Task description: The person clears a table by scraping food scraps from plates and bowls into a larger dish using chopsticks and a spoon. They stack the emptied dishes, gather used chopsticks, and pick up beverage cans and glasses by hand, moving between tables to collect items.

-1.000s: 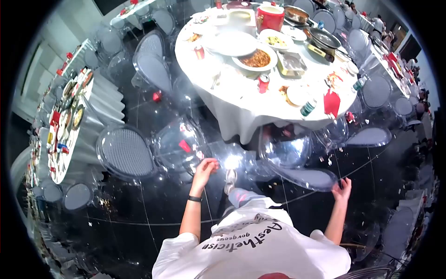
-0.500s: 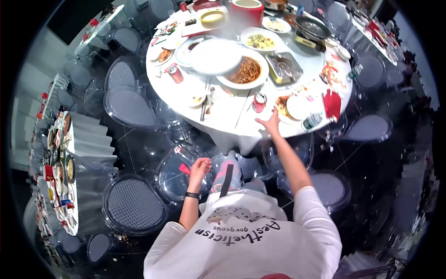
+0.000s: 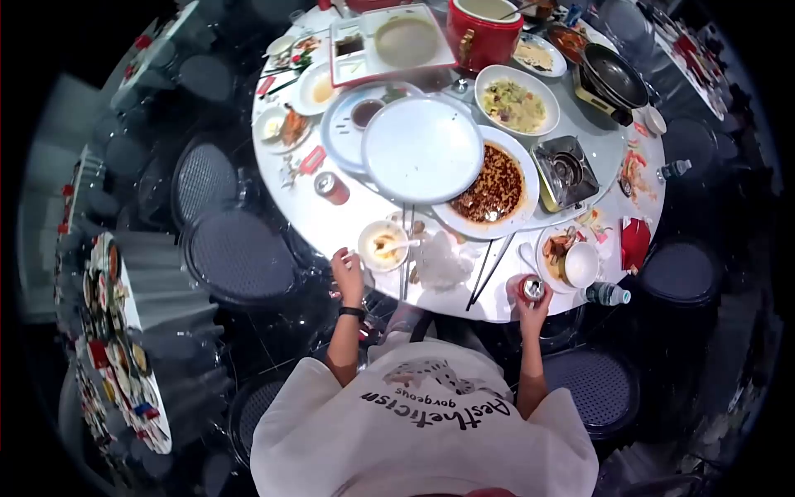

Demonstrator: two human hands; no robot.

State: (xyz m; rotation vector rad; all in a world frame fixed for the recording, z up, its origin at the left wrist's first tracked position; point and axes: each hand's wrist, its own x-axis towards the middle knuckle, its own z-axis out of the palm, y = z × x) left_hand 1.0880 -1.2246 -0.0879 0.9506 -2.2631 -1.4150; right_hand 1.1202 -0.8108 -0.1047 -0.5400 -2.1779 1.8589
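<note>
My right hand [image 3: 532,310] is closed around a red drink can [image 3: 532,287] at the table's near edge, the can's silver top facing up. To its right sits a plate of food scraps [image 3: 553,248] with a small white bowl [image 3: 581,263] on it. My left hand [image 3: 349,272], fingers loosely apart and holding nothing, is at the table edge. Just right of it stands a white bowl [image 3: 370,256] with a spoon and leftovers inside. Between the hands lie chopsticks [image 3: 490,273] and a crumpled clear plastic piece [image 3: 443,261].
The round table holds a large white lid-like disc [image 3: 422,149], a dish of dark red food [image 3: 495,186], a portable stove [image 3: 567,172] and another red can [image 3: 331,188]. A plastic bottle [image 3: 607,293] lies at the right edge. Chairs [image 3: 240,257] stand around.
My right hand, open and reaching toward the can before, now grips it. My left hand has risen from beside my body to the table edge. The view has moved closer over the table.
</note>
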